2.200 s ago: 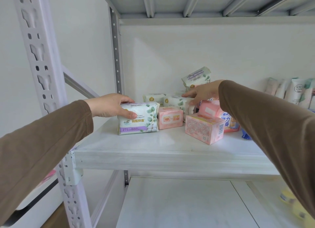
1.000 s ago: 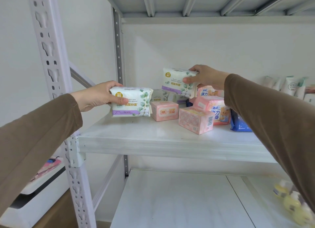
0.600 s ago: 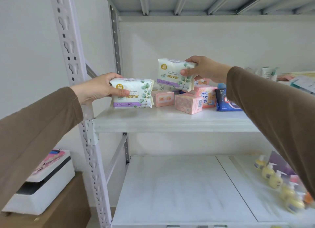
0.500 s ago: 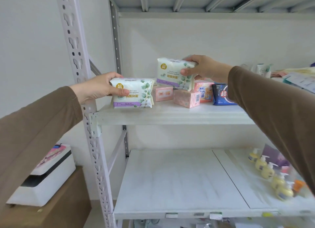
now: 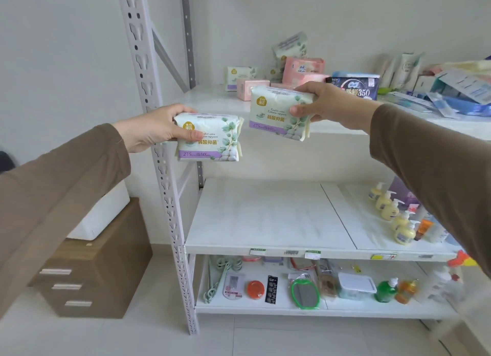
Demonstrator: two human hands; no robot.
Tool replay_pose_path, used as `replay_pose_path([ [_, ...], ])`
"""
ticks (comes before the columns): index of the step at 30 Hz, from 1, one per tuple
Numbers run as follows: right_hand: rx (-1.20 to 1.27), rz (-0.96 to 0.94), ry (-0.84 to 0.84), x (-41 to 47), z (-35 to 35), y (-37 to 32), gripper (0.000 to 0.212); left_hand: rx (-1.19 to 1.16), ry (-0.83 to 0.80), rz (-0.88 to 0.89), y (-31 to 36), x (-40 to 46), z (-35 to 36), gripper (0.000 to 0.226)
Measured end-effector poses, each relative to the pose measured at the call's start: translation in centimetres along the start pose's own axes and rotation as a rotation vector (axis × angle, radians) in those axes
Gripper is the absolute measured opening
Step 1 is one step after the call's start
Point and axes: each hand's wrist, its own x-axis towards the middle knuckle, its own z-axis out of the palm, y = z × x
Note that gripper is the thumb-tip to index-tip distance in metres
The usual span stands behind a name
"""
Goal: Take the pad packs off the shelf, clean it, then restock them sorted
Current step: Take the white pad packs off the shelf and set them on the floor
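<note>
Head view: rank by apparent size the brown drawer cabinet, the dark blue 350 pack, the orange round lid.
1. brown drawer cabinet
2. dark blue 350 pack
3. orange round lid
Distances differ, so this holds only as seen.

The top shelf's (image 5: 212, 100) front left corner is bare (packs (image 5: 252, 88) crowd its back edge); the upright post (image 5: 148, 89) blocks the left side.

- Your left pack (image 5: 208, 137) reads "弱酸抑菌" and, on its purple band, "275" and "10".
- Your right pack (image 5: 279, 113) also reads "弱酸抑菌".
- The dark blue pack (image 5: 356, 87) on the shelf (image 5: 212, 100) shows "350".
</note>
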Motion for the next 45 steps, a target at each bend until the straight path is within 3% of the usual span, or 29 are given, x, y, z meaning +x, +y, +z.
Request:
replay_pose_path([
  [4, 0.005, 0.048, -0.063, -3.0, 1.9, 2.6, 0.082, -0.012, -0.011, -0.052, -1.6, -3.2, 3.2, 0.075],
  [9, 0.022, 0.097, -0.159, -7.1, 4.0, 6.7, 0.076, -0.025, -0.028, -0.122, -4.0, -7.2, 7.3, 0.098],
  [21, 0.090, 0.265, -0.295, -15.1, 10.8, 17.0, 0.071, -0.128, -0.061, -0.286, -11.8, -14.1, 17.3, 0.077],
  [32, 0.045, 0.442, -0.284, -19.6, 19.8, 25.4, 0.064, -0.237, -0.110, -0.400, -22.0, -17.6, 22.2, 0.073],
  [45, 0.006, 0.525, -0.310, -21.5, 29.5, 34.2, 0.096, -0.209, -0.157, -0.471, -34.2, -18.3, 28.4, 0.070],
])
